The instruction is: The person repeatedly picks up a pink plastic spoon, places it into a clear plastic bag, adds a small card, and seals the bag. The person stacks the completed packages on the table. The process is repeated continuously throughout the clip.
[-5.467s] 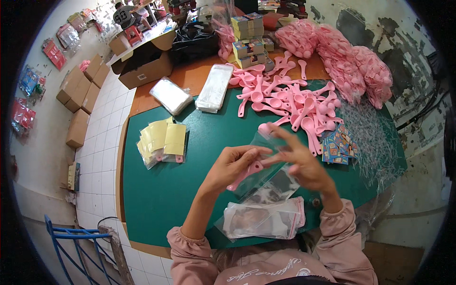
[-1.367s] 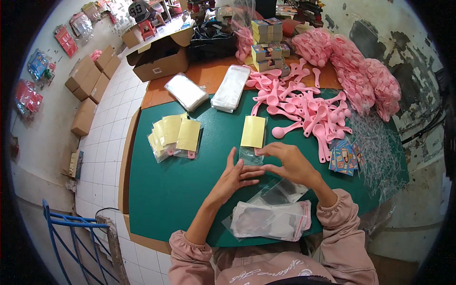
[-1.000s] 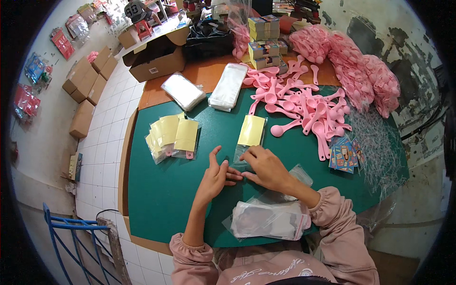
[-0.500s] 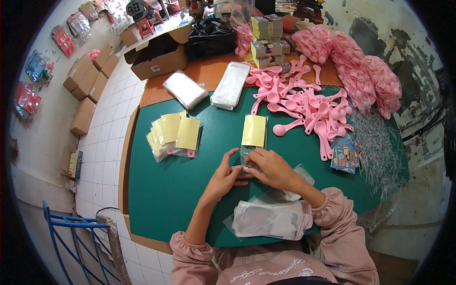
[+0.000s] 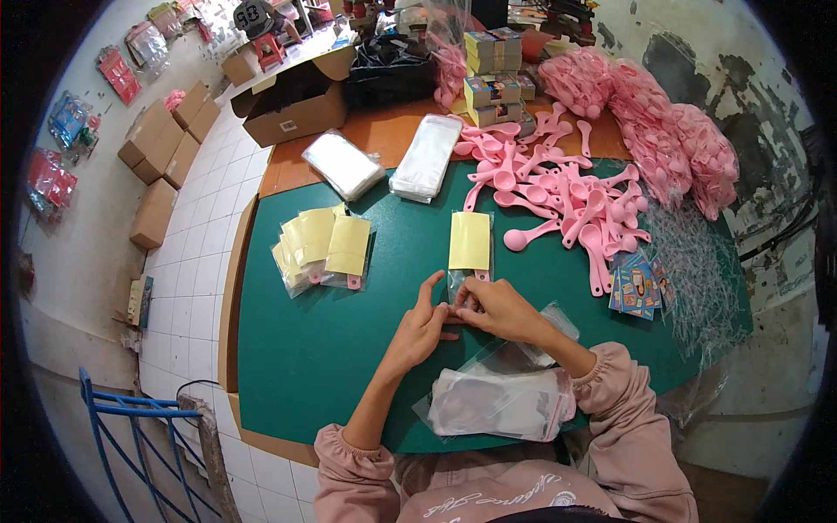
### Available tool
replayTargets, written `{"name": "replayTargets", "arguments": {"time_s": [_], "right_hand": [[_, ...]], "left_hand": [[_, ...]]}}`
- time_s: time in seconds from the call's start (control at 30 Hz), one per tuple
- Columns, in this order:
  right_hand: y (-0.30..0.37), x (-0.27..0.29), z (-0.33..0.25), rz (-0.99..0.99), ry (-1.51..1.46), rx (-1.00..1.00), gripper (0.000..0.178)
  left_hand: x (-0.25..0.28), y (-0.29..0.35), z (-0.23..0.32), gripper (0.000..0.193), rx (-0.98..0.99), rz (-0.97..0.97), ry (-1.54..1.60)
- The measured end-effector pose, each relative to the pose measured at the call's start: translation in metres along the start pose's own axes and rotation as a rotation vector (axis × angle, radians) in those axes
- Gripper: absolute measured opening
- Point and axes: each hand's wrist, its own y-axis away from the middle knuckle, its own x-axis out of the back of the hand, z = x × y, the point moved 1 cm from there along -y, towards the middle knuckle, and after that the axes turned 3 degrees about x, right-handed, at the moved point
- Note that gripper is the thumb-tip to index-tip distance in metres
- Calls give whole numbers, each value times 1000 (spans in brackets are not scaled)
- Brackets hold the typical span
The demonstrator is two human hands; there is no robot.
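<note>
A clear plastic bag with a yellow card point(image 5: 470, 241) in it lies flat on the green tabletop, pointing away from me. At its near end my left hand point(image 5: 421, 331) has thumb and fingers on the bag's edge, index finger stretched along the left side. My right hand point(image 5: 504, 311) pinches the same end from the right, its fingertips meeting the left ones. What lies between the fingertips is mostly hidden. By my right forearm is a stack of clear flap bags point(image 5: 497, 405). Filled bags with yellow cards point(image 5: 347, 246) lie overlapped to the left, pink handle ends showing.
Loose pink spoons point(image 5: 593, 205) are heaped at the right, beside several blue printed cards point(image 5: 636, 288) and shredded clear plastic point(image 5: 697, 288). Farther back are two stacks of clear bags point(image 5: 427, 157), card bundles point(image 5: 493, 91), sacks of pink spoons point(image 5: 649, 131) and an open carton point(image 5: 292, 109).
My fingertips have shifted slightly along the bag's near end, the right fingers drawing closer together. The bag and the other things stay in place; the whole view has moved a little.
</note>
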Motion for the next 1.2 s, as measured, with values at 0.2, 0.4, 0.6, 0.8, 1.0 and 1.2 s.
{"name": "replayTargets", "arguments": {"time_s": [0.2, 0.4, 0.6, 0.8, 1.0, 1.2], "right_hand": [[3, 5, -3, -55, 52, -43, 18], [13, -2, -17, -20, 318, 58, 15], [23, -1, -15, 36, 591, 260, 10], [35, 50, -22, -401, 5, 216, 17], [56, 120, -5, 20, 158, 40, 13], [31, 30, -14, -31, 269, 267, 20]], "left_hand": [[-4, -3, 1, 43, 6, 51, 60], [-1, -14, -11, 47, -2, 105, -7], [-6, -16, -1, 49, 0, 127, -74], [3, -15, -8, 40, -4, 138, 41], [-2, -10, 0, 32, 47, -78, 36], [-3, -8, 3, 32, 76, -139, 31]]}}
